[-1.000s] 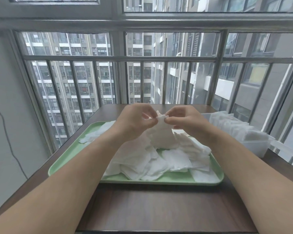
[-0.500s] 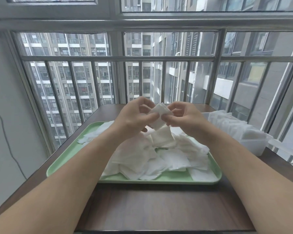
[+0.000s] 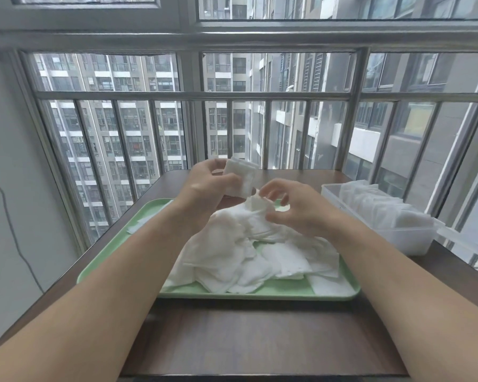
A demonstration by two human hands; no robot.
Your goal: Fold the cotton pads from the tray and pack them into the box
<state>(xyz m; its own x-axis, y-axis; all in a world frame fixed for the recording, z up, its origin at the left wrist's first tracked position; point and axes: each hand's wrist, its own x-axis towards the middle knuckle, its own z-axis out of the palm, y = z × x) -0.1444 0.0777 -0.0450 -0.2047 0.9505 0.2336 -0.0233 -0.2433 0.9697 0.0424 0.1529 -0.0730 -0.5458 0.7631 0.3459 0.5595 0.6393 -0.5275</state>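
Note:
A green tray (image 3: 113, 252) on the dark wooden table holds a heap of white cotton pads (image 3: 232, 252). My left hand (image 3: 204, 186) holds a folded pad (image 3: 239, 176) raised above the heap, pinched between thumb and fingers. My right hand (image 3: 290, 208) is lower, over the top of the heap, its fingers curled around the peak of another pad (image 3: 255, 202). A clear plastic box (image 3: 406, 238) at the right holds several folded pads standing in a row.
The table (image 3: 260, 337) stands against a window with metal bars. The box's clear lid (image 3: 461, 241) sticks out to the right, near the table edge. A thin cable hangs on the wall at the left.
The folded pad stayed in my left hand and rose slightly. My right hand let go of it and dropped to the heap, taking hold of another pad.

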